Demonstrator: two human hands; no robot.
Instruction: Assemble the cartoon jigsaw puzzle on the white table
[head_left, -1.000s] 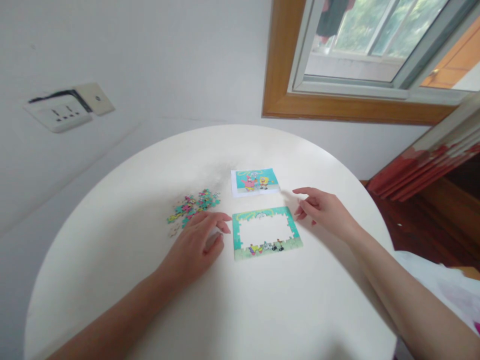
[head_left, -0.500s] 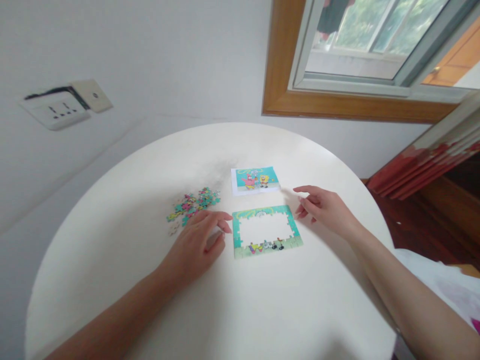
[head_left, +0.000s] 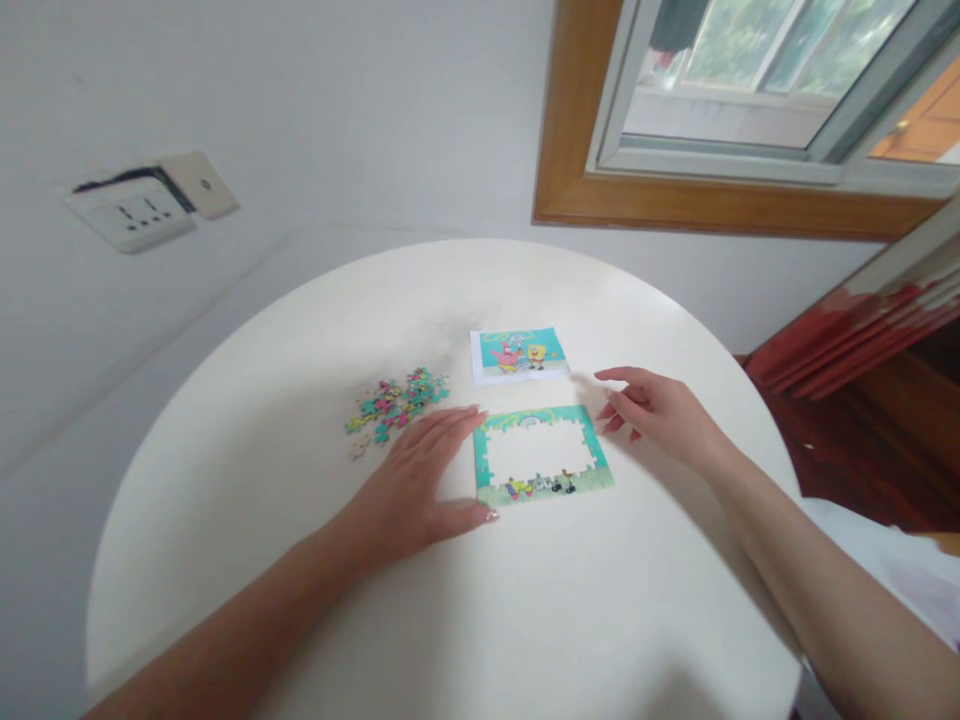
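Observation:
A jigsaw puzzle border (head_left: 487,490), teal with cartoon figures along its lower strip, lies flat around a white middle. My left hand (head_left: 427,480) spreads thumb and fingers at its left edge, fingertips at the upper left corner and thumb at the lower left. On the right side my right hand (head_left: 649,410) hovers with loosely curved fingers and nothing visible in them. Loose puzzle pieces (head_left: 397,402) in several colours form a heap beyond my left hand. Behind the border sits a printed picture card (head_left: 523,356) with a pink and a yellow cartoon figure.
Everything rests on a round white table (head_left: 555,610) against a wall. A wall socket (head_left: 142,212) is at the left, a wood-framed window (head_left: 720,205) at the back right. A red and white curtain (head_left: 832,340) hangs at the far right.
My left hand has opened from a loose curl, its thumb now stretched down to the border's lower left corner. My right hand stays about the same. The whole view has shifted slightly.

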